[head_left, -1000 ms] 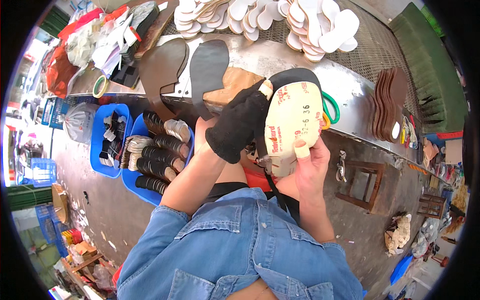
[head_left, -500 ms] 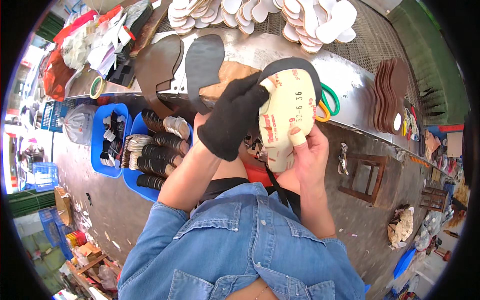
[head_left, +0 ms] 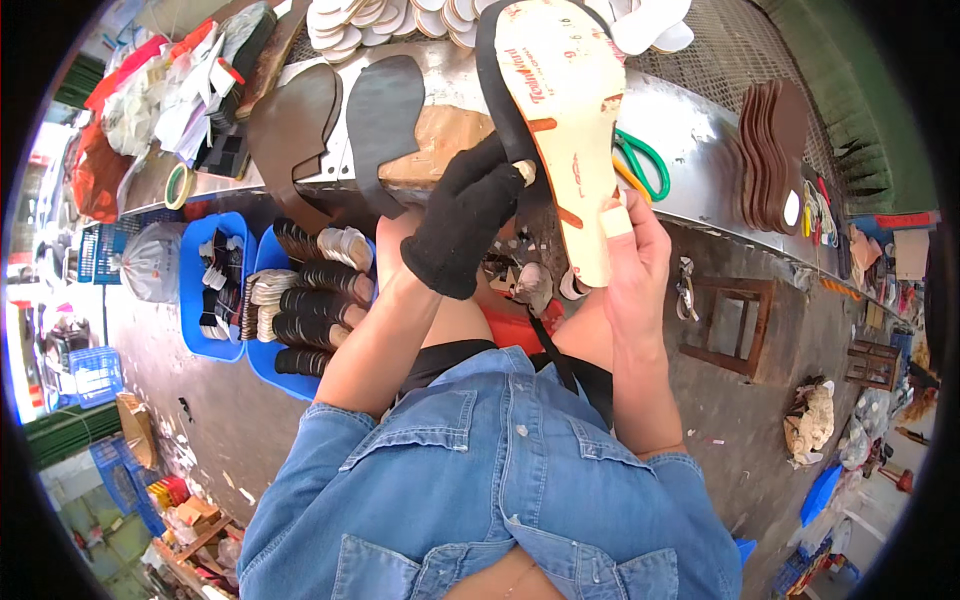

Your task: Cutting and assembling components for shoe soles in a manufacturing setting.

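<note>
A cream insole (head_left: pixel 575 110) with red and brown markings is held up lengthwise over the table's front edge, its toe end pointing away. Along its left side and around the toe runs a black leather-like covering (head_left: pixel 503 100). My left hand (head_left: pixel 462 225), in a black glove with a bare thumb tip, is closed on the black edge at mid-length. At the heel end my right hand (head_left: pixel 637 255) grips the insole, the thumb wrapped in pale tape and lying on top. Its other fingers are partly hidden. Scissors with green and yellow handles (head_left: pixel 655 168) lie just beyond that hand.
On the metal table (head_left: pixel 690 115) lie a black cut-out piece (head_left: pixel 383 115), brown pieces (head_left: pixel 292 118), brown paper (head_left: pixel 450 138) and a brown stack (head_left: pixel 765 155). White insoles (head_left: pixel 435 20) are heaped behind. Blue bins (head_left: pixel 250 358) stand left; a wooden stool (head_left: pixel 735 325) stands right.
The insole has moved up and away from me and is turned straighter, so more of its length shows. My right hand has shifted to its heel end; my left grip is now mid-edge.
</note>
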{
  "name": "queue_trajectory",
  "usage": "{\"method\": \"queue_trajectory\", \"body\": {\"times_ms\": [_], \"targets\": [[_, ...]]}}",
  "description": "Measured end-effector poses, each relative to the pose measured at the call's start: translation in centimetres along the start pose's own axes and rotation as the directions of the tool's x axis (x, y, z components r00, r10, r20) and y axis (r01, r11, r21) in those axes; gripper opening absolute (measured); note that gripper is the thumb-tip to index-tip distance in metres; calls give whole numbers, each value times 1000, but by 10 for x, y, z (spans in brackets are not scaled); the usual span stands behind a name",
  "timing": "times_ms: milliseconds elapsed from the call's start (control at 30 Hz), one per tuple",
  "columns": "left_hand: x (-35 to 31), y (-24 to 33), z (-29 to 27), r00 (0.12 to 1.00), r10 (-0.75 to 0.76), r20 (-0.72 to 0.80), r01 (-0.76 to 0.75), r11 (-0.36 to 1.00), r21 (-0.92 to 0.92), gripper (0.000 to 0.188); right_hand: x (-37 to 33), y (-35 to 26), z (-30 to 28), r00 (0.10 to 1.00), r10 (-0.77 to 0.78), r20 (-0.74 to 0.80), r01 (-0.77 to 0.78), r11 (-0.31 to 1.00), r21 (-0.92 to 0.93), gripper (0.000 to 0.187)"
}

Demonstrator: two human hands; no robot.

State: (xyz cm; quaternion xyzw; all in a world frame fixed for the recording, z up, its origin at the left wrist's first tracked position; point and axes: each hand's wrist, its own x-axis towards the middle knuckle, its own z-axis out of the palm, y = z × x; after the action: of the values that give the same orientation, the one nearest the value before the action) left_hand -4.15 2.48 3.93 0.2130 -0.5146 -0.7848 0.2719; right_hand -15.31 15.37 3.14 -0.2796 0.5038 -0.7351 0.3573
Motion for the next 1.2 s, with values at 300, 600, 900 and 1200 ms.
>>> {"method": "queue_trajectory", "body": {"times_ms": [300, 600, 900, 1200], "targets": [[-13, 10, 11, 979, -113, -168, 68, 966, -249, 33, -5, 6, 16, 996, 23, -87, -27, 998, -53, 20], [2, 0, -6, 991, -68, -117, 52, 990, -131, 28, 4, 7, -15, 988, -88, -127, 59, 974, -220, 32], [-4, -15, 10, 999, 6, -51, -2, 998, 60, 19, 27, -19, -9, 980, -98, 172, 91, 995, 46, 39], [-3, -1, 9, 928, 371, 31, -360, 873, 328, 19, 34, -13, -34, 989, -44, 142, 17, 983, 185, 31]]}}
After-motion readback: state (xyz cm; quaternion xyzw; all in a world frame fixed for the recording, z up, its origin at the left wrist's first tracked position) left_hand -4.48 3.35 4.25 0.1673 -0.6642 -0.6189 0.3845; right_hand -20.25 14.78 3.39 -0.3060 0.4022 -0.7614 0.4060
